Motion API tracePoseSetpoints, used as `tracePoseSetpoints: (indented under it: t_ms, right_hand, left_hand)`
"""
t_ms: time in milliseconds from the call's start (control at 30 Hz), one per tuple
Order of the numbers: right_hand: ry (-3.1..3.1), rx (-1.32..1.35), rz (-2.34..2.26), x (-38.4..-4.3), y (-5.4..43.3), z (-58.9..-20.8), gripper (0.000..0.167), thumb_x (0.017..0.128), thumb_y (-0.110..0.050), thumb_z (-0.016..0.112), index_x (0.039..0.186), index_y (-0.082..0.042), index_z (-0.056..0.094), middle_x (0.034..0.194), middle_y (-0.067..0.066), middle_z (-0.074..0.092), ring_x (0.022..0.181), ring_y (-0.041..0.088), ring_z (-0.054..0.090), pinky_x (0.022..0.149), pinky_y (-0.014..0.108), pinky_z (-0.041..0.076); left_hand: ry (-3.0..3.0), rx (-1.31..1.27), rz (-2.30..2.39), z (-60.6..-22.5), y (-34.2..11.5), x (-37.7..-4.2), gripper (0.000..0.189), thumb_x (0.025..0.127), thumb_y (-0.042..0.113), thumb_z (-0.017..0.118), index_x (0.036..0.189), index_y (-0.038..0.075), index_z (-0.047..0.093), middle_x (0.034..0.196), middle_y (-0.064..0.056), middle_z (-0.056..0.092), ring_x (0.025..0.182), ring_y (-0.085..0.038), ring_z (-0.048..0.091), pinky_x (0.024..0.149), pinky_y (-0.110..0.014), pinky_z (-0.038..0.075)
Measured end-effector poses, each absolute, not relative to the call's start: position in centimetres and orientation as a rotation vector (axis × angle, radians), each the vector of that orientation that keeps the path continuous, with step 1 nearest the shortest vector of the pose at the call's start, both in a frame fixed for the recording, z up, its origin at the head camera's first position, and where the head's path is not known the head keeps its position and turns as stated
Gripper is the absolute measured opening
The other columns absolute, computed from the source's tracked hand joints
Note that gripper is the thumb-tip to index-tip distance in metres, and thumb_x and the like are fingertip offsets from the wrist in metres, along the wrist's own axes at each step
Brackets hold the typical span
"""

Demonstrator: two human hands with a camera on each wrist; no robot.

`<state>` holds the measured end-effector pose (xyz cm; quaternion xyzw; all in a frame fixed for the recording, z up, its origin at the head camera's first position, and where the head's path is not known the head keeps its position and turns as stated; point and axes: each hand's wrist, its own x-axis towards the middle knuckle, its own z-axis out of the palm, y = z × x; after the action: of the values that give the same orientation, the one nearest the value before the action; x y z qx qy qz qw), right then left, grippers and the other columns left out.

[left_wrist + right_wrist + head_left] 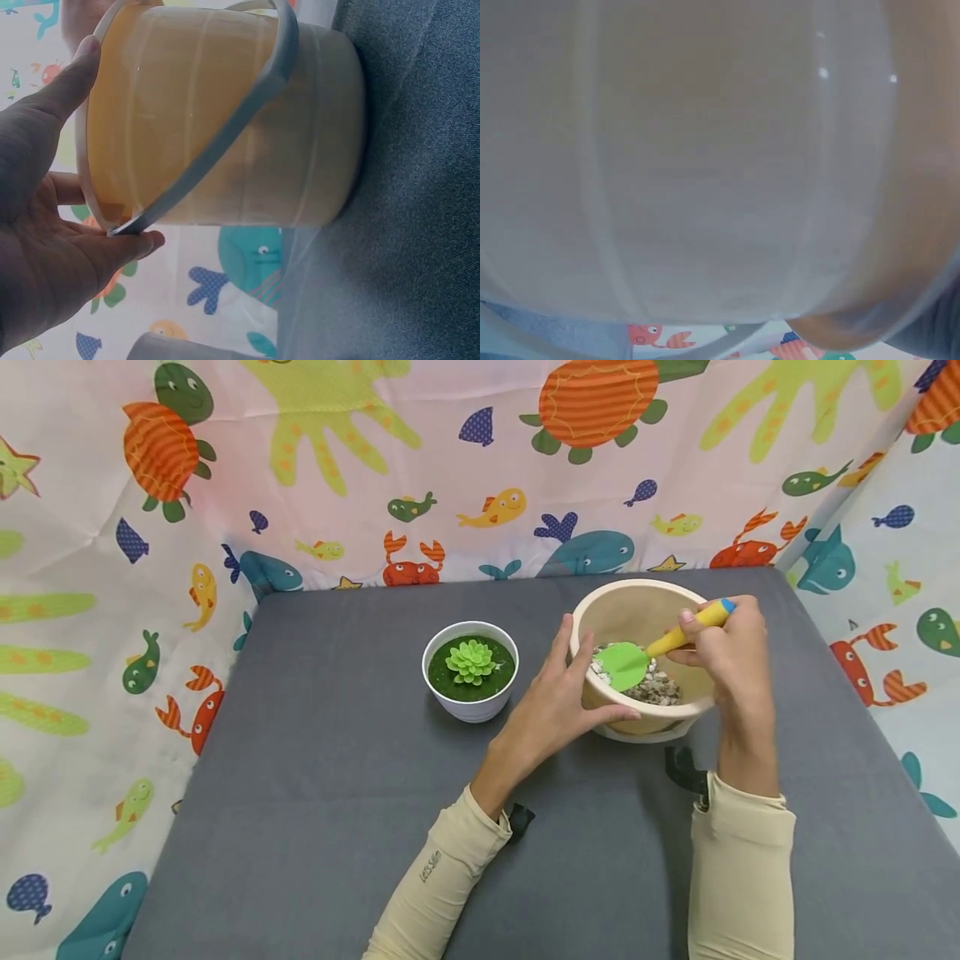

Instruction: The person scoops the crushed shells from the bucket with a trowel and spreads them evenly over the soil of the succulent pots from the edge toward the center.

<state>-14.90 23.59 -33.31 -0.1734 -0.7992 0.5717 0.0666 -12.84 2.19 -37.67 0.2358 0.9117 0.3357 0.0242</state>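
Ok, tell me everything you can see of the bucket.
The bucket is cream, round and open-topped, plastic by its sheen, with shallow rings around its wall. Its pale handle is folded down outside the wall. It stands roughly upright on the grey cloth, right of the potted plant. Whitish and brownish pebbles lie inside, partly beneath the shovel. The left grip holds its rim; whether the right grip touches it is unclear.
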Motion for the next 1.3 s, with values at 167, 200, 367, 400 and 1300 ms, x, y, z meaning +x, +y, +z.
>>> tracePoseSetpoints:
  t_ms: [167, 200, 367, 400, 1300]
  right_hand:
    - [-2.238, -0.549, 1.893, -14.4, 24.6, -32.6, 0.020, 0.103, -0.013, 0.061, 0.106, -0.013, 0.042, 0.088, -0.005, 0.063, 0.069, -0.003, 0.072, 0.061, 0.022, 0.062]
    - [-2.194, -0.547, 1.938, -14.3, 24.8, -32.4, 0.020, 0.103, -0.012, 0.062, 0.106, -0.013, 0.042, 0.085, -0.006, 0.064, 0.068, -0.001, 0.073, 0.060, 0.023, 0.062]
    - [-2.051, -0.512, 2.110, -14.1, 25.5, -32.0, 0.018, 0.103, -0.011, 0.062, 0.106, -0.007, 0.044, 0.076, -0.007, 0.071, 0.067, 0.006, 0.076, 0.059, 0.025, 0.062]
    - [-2.010, -0.507, 2.149, -14.1, 25.6, -32.0, 0.018, 0.103, -0.010, 0.062, 0.106, -0.005, 0.045, 0.074, -0.006, 0.072, 0.065, 0.008, 0.076, 0.058, 0.025, 0.062]
    - [-1.629, -0.491, 2.330, -12.4, 27.9, -31.1, 0.028, 0.096, -0.016, 0.072, 0.111, -0.001, 0.052, 0.082, 0.005, 0.077, 0.071, 0.017, 0.080, 0.056, 0.032, 0.062]
  left_hand:
    - [2.817, 0.724, 1.048, -37.7, 2.2, -12.8, 0.114, 0.083, 0.060, 0.082, 0.168, 0.013, 0.021, 0.178, -0.012, -0.001, 0.158, -0.033, 0.035, 0.117, -0.045, 0.047]
    - [2.821, 0.722, 1.046, -37.7, 2.2, -12.8, 0.115, 0.083, 0.060, 0.082, 0.168, 0.013, 0.020, 0.178, -0.013, -0.001, 0.158, -0.033, 0.035, 0.117, -0.046, 0.048]
    - [2.847, 0.726, 1.035, -37.8, 2.1, -12.8, 0.118, 0.083, 0.061, 0.082, 0.169, 0.013, 0.016, 0.178, -0.012, -0.002, 0.158, -0.033, 0.035, 0.117, -0.047, 0.047]
    - [2.847, 0.728, 1.036, -37.9, 2.1, -12.8, 0.118, 0.083, 0.061, 0.082, 0.169, 0.013, 0.016, 0.178, -0.012, -0.002, 0.158, -0.033, 0.035, 0.117, -0.047, 0.047]
    - [2.812, 0.704, 1.108, -38.3, 2.2, -12.6, 0.123, 0.083, 0.059, 0.082, 0.170, 0.015, 0.006, 0.179, -0.006, -0.006, 0.160, -0.029, 0.032, 0.117, -0.044, 0.048]
